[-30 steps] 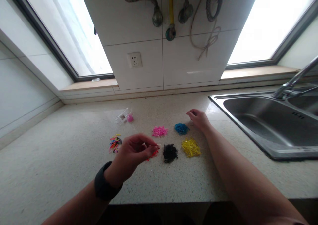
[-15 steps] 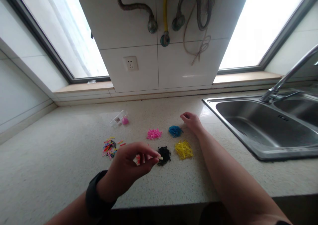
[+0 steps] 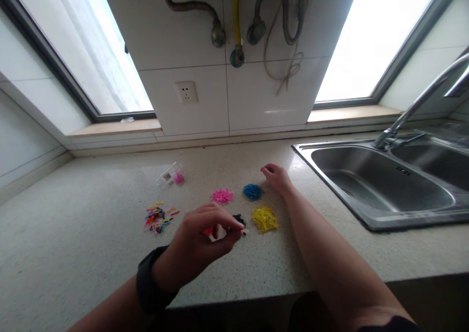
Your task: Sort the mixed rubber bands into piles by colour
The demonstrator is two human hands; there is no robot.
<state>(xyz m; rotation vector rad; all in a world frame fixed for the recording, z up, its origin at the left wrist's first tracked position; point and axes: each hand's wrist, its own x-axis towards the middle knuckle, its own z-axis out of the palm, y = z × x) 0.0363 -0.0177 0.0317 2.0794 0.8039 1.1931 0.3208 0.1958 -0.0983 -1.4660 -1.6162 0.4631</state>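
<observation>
My left hand (image 3: 207,232) hovers over the near middle of the counter, thumb and forefinger pinched on a small pale elastic band (image 3: 245,232). Behind the fingers is a black pile of elastic bands (image 3: 240,219), largely covered by the hand. A bit of a red pile (image 3: 208,231) shows beneath the palm. My right hand (image 3: 276,176) rests on the counter with fingers curled in and nothing visible in them. Just left of it sits a blue pile of elastic bands (image 3: 252,192). Nearby are a pink pile (image 3: 222,196) and a yellow pile (image 3: 265,218).
A mixed-colour heap of elastic bands (image 3: 157,218) lies left of my left hand. Farther back stands a clear plastic box (image 3: 169,175) with a pink item (image 3: 178,177) beside it. The steel sink (image 3: 339,219) and its faucet (image 3: 388,135) are on the right.
My left hand has moved slightly right over the black pile, the pale band still in its pinch. My right hand stays resting by the blue pile. The view has shifted a little.
</observation>
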